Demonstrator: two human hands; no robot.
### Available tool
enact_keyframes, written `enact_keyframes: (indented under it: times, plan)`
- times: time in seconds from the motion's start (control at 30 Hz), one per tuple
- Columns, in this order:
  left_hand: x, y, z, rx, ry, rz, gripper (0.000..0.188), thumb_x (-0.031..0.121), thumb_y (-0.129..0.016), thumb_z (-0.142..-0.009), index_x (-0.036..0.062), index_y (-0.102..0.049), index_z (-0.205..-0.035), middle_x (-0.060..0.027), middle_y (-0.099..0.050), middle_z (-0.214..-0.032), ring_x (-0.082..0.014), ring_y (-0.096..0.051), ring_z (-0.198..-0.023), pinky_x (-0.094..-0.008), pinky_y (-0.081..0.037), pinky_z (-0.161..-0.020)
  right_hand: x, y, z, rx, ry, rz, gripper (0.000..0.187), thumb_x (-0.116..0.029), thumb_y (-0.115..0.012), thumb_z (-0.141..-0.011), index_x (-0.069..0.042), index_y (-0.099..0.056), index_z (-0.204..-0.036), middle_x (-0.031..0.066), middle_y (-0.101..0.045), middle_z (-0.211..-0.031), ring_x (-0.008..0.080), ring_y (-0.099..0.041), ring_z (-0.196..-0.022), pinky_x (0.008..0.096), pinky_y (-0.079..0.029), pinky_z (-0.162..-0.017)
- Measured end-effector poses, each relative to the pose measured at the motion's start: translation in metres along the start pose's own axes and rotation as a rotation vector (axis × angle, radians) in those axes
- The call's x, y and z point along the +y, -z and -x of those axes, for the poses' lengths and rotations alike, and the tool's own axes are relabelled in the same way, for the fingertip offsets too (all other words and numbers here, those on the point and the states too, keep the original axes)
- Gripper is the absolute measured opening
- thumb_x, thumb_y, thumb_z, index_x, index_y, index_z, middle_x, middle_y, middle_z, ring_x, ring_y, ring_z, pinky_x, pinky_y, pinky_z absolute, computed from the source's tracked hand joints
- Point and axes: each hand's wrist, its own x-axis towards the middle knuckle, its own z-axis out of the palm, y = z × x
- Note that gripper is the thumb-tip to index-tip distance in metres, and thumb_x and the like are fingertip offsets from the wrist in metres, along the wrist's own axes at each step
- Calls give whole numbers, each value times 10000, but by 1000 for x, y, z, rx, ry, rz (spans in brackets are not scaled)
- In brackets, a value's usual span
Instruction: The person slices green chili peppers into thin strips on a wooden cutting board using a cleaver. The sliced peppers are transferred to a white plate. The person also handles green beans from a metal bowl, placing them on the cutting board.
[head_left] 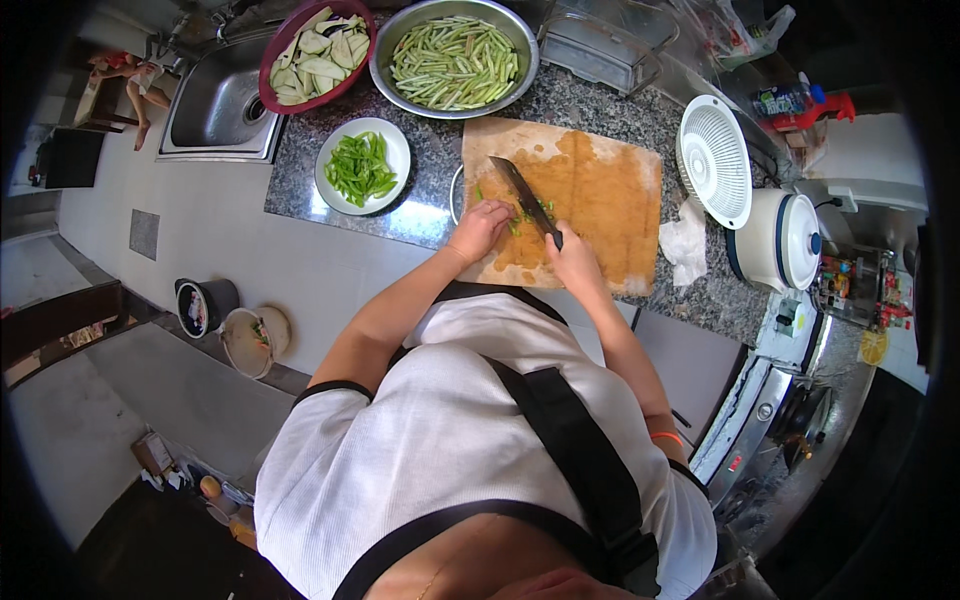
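Note:
A cleaver-like kitchen knife (522,190) with a dark blade is in my right hand (575,262), which is wrapped round its black handle. The blade slants up and left over the wooden cutting board (610,215). My left hand (482,228) lies on the board's left part, fingers bent and together on green pepper beside the blade; its grip is partly hidden. Small cut green pieces (516,226) lie between that hand and the knife. Left of the board, a white plate (401,150) holds sliced green pepper (359,169).
Behind the board stand a steel bowl (531,75) of cut green stalks and a red basin (267,90) of pale eggplant slices. A sink (222,105) is at far left. To the right are a white colander (715,160), crumpled cloth (684,243) and a white cooker (765,240). Buckets (284,330) stand on the floor.

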Motion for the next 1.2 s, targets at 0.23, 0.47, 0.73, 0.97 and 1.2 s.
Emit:
enact_keyframes:
  times: [0.23,0.47,0.73,0.97,1.2]
  plan:
    - [15,18,3,-26,-4,-124,169,54,-619,-705,73,-606,-872,-61,-579,-907,-258,-539,-844,-335,-461,-738,8,-2,7,-42,-37,40,252,-263,-467,-849,-59,-471,-995,269,-579,-767,439,-557,-766,506,-430,-658]
    - [8,20,-3,-84,-25,-167,163,102,-646,-696,70,-608,-852,-65,-583,-896,-258,-537,-827,-334,-460,-731,9,-8,14,-31,-30,75,259,-277,-471,-849,-67,-474,-1000,260,-584,-755,441,-558,-749,513,-434,-663]
    - [1,13,-6,-126,-48,-204,101,115,-641,-710,56,-589,-772,-75,-570,-789,-254,-536,-787,-337,-460,-687,19,-32,8,-8,-55,-5,256,-265,-485,-838,-48,-480,-973,259,-578,-799,448,-542,-779,506,-424,-659]
    - [-9,17,-2,-139,-108,-178,64,86,-611,-723,51,-562,-745,-84,-551,-780,-263,-526,-760,-340,-457,-677,13,-28,9,-15,-41,-28,243,-246,-491,-837,-45,-487,-975,267,-573,-775,452,-541,-772,503,-425,-657]
    - [-3,16,-6,-153,-94,-204,62,92,-605,-730,53,-561,-750,-80,-551,-787,-261,-524,-768,-344,-454,-693,11,-42,1,10,-3,-18,264,-261,-465,-853,-61,-490,-1024,264,-586,-785,439,-558,-785,509,-437,-681]
